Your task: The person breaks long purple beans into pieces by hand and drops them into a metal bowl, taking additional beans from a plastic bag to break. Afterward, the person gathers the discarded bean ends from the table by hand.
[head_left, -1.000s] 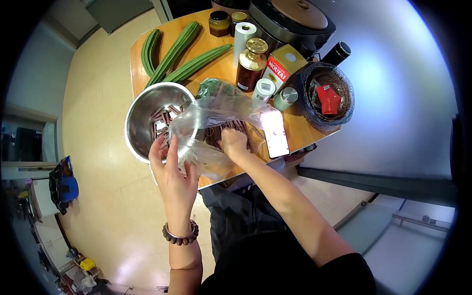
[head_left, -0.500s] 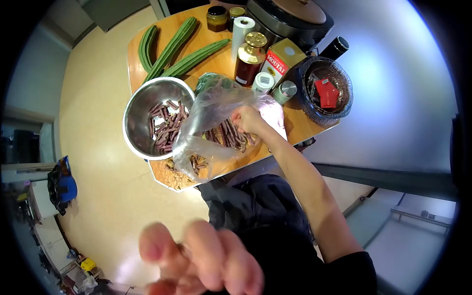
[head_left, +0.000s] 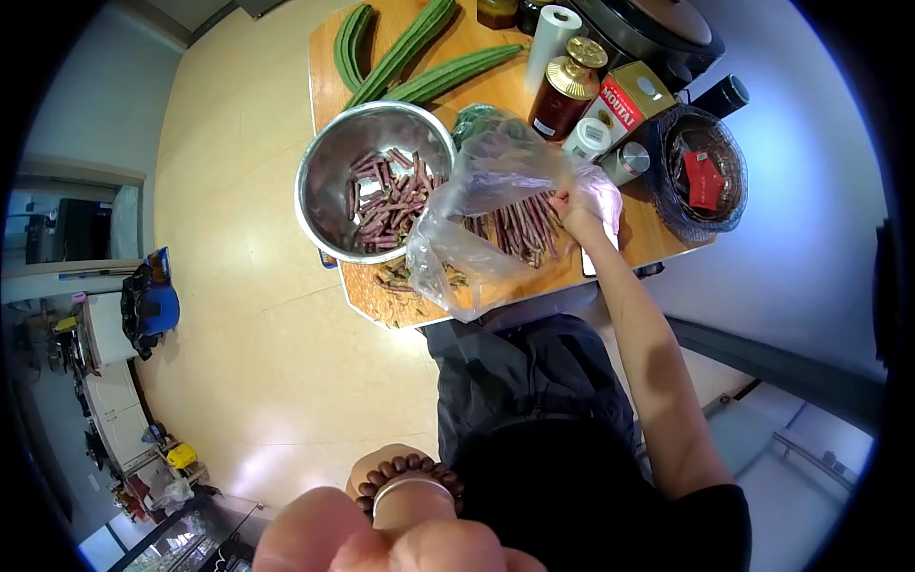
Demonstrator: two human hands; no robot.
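Observation:
My right hand (head_left: 576, 212) is closed at the right side of a clear plastic bag (head_left: 448, 214), seemingly gripping its edge. Purple bean pods (head_left: 522, 229) lie in the bag's mouth beside this hand. Left of the bag stands a steel bowl (head_left: 319, 181) with short purple bean pieces (head_left: 396, 205) in it. Close to the camera, at the bottom, looms my left hand (head_left: 400, 543), away from the table, with a brown bead bracelet (head_left: 405, 467) and a pale bangle at the wrist. Its fingertips are cut off by the frame, so its grip is unclear.
Ridged green gourds (head_left: 405, 48) lie at the table's back left. A paper roll (head_left: 551, 43), a gold-capped bottle (head_left: 569, 91), a red-and-white box (head_left: 624, 105) and a glass bowl (head_left: 734, 205) line the back and right. Bean scraps (head_left: 396, 278) lie at the front edge.
The view has shifted, so the table sits higher and farther right. My left hand has dropped lower in view, showing its bracelet. My right hand stays at the bag.

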